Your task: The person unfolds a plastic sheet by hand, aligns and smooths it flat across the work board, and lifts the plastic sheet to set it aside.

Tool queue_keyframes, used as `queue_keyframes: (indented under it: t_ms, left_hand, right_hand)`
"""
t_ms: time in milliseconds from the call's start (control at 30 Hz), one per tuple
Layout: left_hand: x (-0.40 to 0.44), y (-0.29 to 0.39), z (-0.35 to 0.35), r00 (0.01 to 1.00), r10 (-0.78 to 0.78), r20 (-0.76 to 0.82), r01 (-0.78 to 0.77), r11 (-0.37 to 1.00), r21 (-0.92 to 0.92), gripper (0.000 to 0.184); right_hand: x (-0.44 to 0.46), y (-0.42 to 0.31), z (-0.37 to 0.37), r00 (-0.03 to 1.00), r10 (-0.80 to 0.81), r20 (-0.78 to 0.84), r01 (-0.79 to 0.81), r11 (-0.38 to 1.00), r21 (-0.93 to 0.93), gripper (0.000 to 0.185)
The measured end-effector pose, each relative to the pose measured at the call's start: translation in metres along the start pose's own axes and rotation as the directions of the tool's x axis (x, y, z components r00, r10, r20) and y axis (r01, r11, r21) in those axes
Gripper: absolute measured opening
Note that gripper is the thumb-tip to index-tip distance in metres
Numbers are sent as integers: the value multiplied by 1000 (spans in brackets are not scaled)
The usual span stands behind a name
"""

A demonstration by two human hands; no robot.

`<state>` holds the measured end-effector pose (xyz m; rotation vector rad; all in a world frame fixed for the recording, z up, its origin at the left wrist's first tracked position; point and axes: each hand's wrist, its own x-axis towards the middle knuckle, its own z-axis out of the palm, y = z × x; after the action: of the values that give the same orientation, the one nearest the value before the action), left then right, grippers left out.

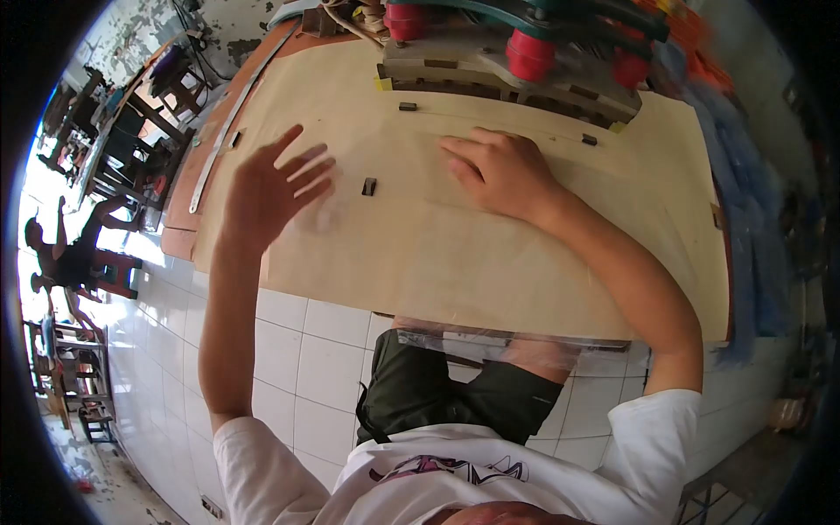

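Tan sheet (pixel 385 254), broad, smooth, spread over desk (pixel 182 210). Left hand (pixel 273 188), fingers splayed; right hand (pixel 500 171), thumb parted from forefinger, both above sheet. Small dark blocks (pixel 370 186), scattered. Steel ruler (pixel 234 112), left. Red-footed machine (pixel 437 63), blocking far edge.

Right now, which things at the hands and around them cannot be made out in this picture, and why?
Head view, all four:
Left hand: its fingers are blurred, so contact with the pale sheet cannot be judged.
Right hand: it hides the part of the sheet beneath it.
Dark piece between the hands: too small to identify.
Green machine: cut off by the upper edge.
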<state>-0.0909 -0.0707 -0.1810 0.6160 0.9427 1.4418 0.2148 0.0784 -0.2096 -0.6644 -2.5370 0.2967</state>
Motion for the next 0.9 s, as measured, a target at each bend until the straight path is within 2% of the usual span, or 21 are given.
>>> queue_keyframes:
  t_ms: [33,67,133,167,233,267,333,400,433,467,500,533,567,600,633,667,700,733,800,833,900]
  left_hand:
    - [9,4,6,997,11,-79,-15,999,-45,60]
    - [17,8,9,997,10,-81,-14,999,-44,60]
    - [30,15,14,929,217,-299,-244,968,-58,54]
    - [39,20,7,929,218,-298,-245,968,-55,54]
    - [48,30,-15,867,437,-239,-449,893,6,58]
    - [46,32,-21,867,436,-241,-448,894,5,58]
    - [30,40,-17,652,738,-174,-715,675,182,68]
    - [8,45,-11,522,849,-86,-816,526,240,77]
    - [0,47,-7,459,880,-123,-819,473,325,73]
    - [-10,50,-2,454,881,-131,-758,459,463,69]
    - [-16,51,2,525,843,-118,-681,500,535,63]
    - [-21,51,3,593,798,-111,-598,529,603,57]
    - [-21,50,0,592,798,-118,-596,531,602,57]
    - [-16,50,-6,697,713,-82,-402,483,778,55]
    - [-8,49,-13,791,607,-80,-197,375,906,56]
    - [4,45,-32,838,541,-67,-87,253,963,63]
    - [13,36,-39,857,495,-140,17,245,969,64]
    - [25,35,-51,901,420,-110,63,124,990,64]
    - [35,23,-58,904,417,-99,112,-7,994,66]
    - [40,22,-59,904,415,-101,112,-3,994,66]
    - [54,24,-60,893,449,-31,210,-354,911,78]
  right_hand:
    - [1,-2,-3,1000,10,29,-10,1000,-12,30]
    - [2,-3,-4,998,20,57,-18,1000,-24,31]
    - [1,0,-1,999,15,52,-14,1000,-27,32]
    - [1,1,1,999,12,47,-10,999,-31,32]
    - [1,0,0,999,8,44,-6,999,-42,33]
    - [0,-1,0,999,5,43,-3,999,-54,34]
    - [1,-1,-1,999,9,53,-6,998,-58,34]
    - [2,-1,0,998,13,68,-9,998,-59,34]
    - [2,-1,1,999,0,48,3,998,-59,35]
    - [2,-1,2,1000,-12,27,14,998,-59,36]
    - [2,0,3,999,-12,31,14,998,-58,36]
    - [2,0,4,1000,-15,25,17,997,-77,37]
    - [2,0,4,1000,-19,21,21,995,-98,38]
    - [2,-2,4,999,-24,28,27,995,-99,38]
    - [2,-3,2,999,-10,47,15,995,-94,37]
    - [3,-5,0,998,3,62,3,996,-90,37]
    - [4,-6,-2,998,0,63,6,996,-92,37]
    - [6,-7,-6,995,10,103,-1,997,-77,38]
    - [9,-3,-8,989,21,145,-12,998,-64,38]
    - [11,1,-8,988,-15,156,23,998,-51,39]
    - [14,4,-10,983,-56,177,64,997,-41,40]
